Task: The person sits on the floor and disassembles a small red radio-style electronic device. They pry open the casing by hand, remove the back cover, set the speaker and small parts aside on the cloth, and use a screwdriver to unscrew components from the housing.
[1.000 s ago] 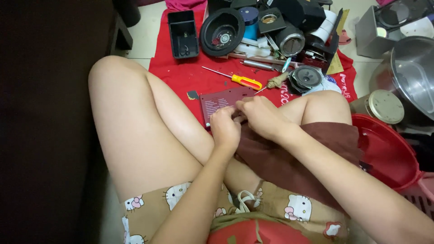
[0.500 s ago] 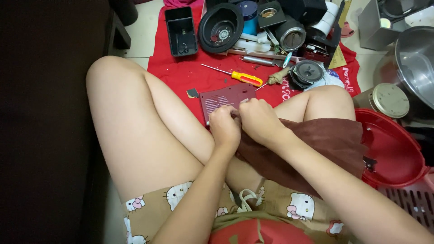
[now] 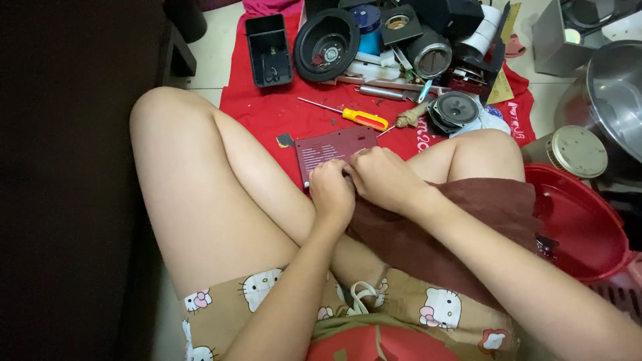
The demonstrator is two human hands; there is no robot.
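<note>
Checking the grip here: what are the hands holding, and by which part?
Both hands, left hand and right hand, grip the dark red flat panel at its near edge.

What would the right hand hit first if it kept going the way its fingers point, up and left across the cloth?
Probably the dark red flat panel: the right hand already has its fingertips at that panel's near edge, beside the left hand. Depth is unclear, but nothing else lies between.

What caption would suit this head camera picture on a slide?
Seated cross-legged, left hand and right hand work a dark red panel near a yellow-handled screwdriver.
</note>
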